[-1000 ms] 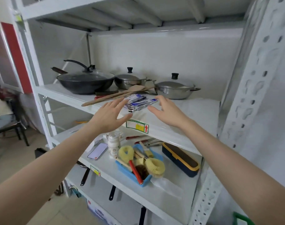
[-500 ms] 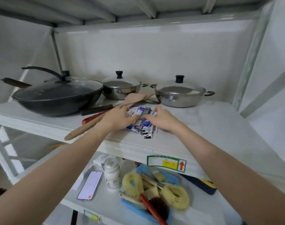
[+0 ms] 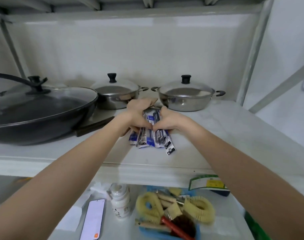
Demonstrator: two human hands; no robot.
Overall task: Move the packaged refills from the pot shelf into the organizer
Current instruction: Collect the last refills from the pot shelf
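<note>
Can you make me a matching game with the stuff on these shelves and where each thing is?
Things:
1. refill packets
2. black wok
3. phone
4. steel pot

Places:
A. lower shelf, beside the white bottle
B. far left of the pot shelf
C. gathered between the left hand and right hand
D. right, behind the hands

Pairs: 1-C, 2-B, 3-A, 4-D

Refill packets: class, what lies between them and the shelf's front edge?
Nothing; in the head view, bare shelf runs from the refill packets to the edge.
</note>
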